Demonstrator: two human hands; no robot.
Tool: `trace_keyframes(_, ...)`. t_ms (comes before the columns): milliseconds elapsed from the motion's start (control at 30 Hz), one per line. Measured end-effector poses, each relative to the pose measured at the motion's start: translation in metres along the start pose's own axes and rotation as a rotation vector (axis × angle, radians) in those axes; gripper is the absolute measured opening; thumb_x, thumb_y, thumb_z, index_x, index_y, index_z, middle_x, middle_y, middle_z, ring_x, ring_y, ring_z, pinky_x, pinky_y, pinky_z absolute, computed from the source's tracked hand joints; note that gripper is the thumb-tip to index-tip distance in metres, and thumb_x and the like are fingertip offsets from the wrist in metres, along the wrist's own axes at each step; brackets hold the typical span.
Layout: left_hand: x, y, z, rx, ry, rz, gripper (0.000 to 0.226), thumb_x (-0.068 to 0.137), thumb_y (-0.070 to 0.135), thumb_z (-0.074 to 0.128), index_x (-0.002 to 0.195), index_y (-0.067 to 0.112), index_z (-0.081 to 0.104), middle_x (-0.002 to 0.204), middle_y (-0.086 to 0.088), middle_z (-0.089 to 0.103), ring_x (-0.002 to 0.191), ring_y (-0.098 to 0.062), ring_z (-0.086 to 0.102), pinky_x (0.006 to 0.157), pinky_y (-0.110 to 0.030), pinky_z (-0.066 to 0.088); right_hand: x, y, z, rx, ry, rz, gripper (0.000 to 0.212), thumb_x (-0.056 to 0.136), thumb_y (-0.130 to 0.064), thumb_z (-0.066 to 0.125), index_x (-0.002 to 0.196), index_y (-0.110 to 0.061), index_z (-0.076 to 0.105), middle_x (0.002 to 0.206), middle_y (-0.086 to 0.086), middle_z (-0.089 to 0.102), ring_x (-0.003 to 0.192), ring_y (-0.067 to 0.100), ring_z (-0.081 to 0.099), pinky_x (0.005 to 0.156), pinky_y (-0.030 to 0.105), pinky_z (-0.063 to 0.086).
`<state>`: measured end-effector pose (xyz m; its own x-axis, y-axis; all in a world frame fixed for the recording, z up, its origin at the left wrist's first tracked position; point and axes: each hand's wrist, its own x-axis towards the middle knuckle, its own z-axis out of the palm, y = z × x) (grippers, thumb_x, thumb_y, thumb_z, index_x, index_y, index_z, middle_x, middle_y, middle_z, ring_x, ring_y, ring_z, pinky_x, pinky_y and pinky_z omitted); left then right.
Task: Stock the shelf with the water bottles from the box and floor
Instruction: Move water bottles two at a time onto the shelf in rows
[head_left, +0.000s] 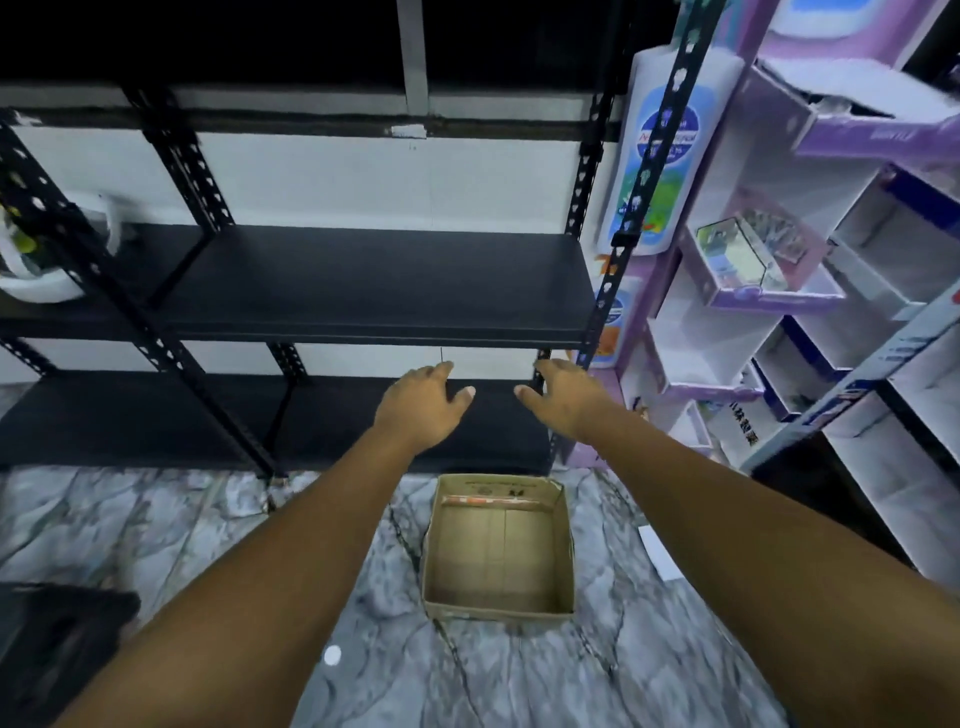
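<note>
both grips, left hand (423, 402) and right hand (563, 397), reach out loose-fingered and hold nothing. below them the box (500, 551) sits bare; ahead, the shelf (363, 286) carries no water bottles. none are visible, so progress can't be judged.

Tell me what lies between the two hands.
Nothing. In the head view, only the dark lower shelf shows through the gap between the left hand and the right hand.
</note>
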<state>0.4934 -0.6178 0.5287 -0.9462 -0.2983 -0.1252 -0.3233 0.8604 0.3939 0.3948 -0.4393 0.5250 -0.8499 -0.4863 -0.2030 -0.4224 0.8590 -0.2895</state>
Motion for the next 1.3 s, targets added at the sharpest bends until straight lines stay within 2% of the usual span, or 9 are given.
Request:
trace_keyframes(333, 0.014, -0.062, 0.131, 0.016, 0.035, -0.011, 0.063, 0.098, 0.049, 0.041, 0.15, 0.015, 0.029, 0.152, -0.011, 0.037, 0.141, -0.029, 0.031, 0.113, -0.042, 0.03, 0.026, 0.041, 0.127, -0.007, 0.05, -0.057, 0.061, 0.097, -0.053, 0.04, 0.144, -0.014, 0.036, 0.144, 0.012, 0.043, 0.132, 0.032, 0.04, 0.108, 0.046, 0.036)
trace_keyframes(567, 0.022, -0.123, 0.219, -0.018, 0.134, 0.0, 0.062, 0.098, 0.048, 0.043, 0.149, 0.015, 0.031, 0.152, -0.01, 0.037, 0.142, -0.028, 0.029, 0.114, -0.042, 0.029, 0.041, 0.052, 0.234, 0.001, 0.137, -0.12, 0.063, 0.097, -0.052, 0.041, 0.146, -0.013, 0.035, 0.149, 0.011, 0.039, 0.137, 0.029, 0.036, 0.111, 0.047, 0.031)
trace_keyframes(833, 0.031, -0.198, 0.286, -0.021, 0.219, 0.009, 0.064, 0.097, 0.051, 0.042, 0.15, 0.017, 0.031, 0.154, -0.008, 0.035, 0.144, -0.027, 0.025, 0.116, -0.041, 0.026, 0.068, 0.034, 0.342, -0.002, 0.141, -0.183, 0.064, 0.097, -0.053, 0.04, 0.148, -0.015, 0.032, 0.155, 0.01, 0.03, 0.144, 0.026, 0.024, 0.116, 0.046, 0.02)
trace_keyframes(1067, 0.033, -0.291, 0.316, -0.1, 0.178, -0.062, 0.063, 0.097, 0.049, 0.045, 0.149, 0.016, 0.033, 0.153, -0.01, 0.036, 0.143, -0.028, 0.027, 0.117, -0.04, 0.024, 0.106, -0.02, 0.419, 0.131, -0.012, -0.179, 0.064, 0.097, -0.051, 0.042, 0.149, -0.016, 0.031, 0.157, 0.009, 0.028, 0.145, 0.025, 0.022, 0.118, 0.043, 0.021)
trace_keyframes(1167, 0.019, -0.336, 0.325, -0.144, 0.149, -0.122, 0.062, 0.097, 0.046, 0.048, 0.147, 0.012, 0.037, 0.151, -0.013, 0.039, 0.139, -0.029, 0.034, 0.115, -0.037, 0.027, 0.12, -0.053, 0.451, 0.152, -0.073, -0.221, 0.06, 0.098, -0.046, 0.046, 0.147, -0.013, 0.036, 0.154, 0.011, 0.034, 0.141, 0.026, 0.03, 0.114, 0.036, 0.027)
trace_keyframes(1300, -0.007, -0.392, 0.335, -0.212, 0.122, -0.219, 0.088, 0.084, 0.073, 0.025, 0.145, 0.013, 0.043, 0.144, -0.014, 0.048, 0.132, -0.03, 0.044, 0.11, -0.039, 0.035, 0.133, -0.103, 0.483, 0.199, -0.183, -0.266, 0.057, 0.097, -0.041, 0.05, 0.143, -0.01, 0.041, 0.145, 0.012, 0.044, 0.133, 0.028, 0.04, 0.109, 0.036, 0.033)
